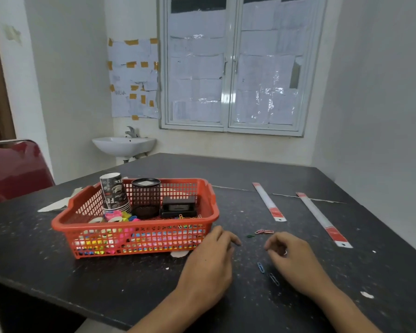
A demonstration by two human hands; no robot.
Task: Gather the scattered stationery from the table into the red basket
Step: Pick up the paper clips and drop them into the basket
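The red basket [139,239] stands on the dark table [106,280], left of centre. It holds stacked paper cups, a black mesh pen cup, a black box, tape rolls and coloured clips. My left hand [209,260] rests beside the basket's near right corner, fingers loosely curled, holding nothing I can see. My right hand [296,258] hovers further right, its fingers curled inward round a small glint I cannot identify. Pink and green paper clips [262,232] lie just beyond both hands. Two blue paper clips [267,272] lie between my wrists. Two long sleeved rulers [269,201] [323,218] lie at the right.
A red chair [15,169] stands at the table's left side. White paper scraps [55,205] lie behind the basket and near the right edge. A sink and a papered window are on the far wall. The table's near edge runs diagonally below my forearms.
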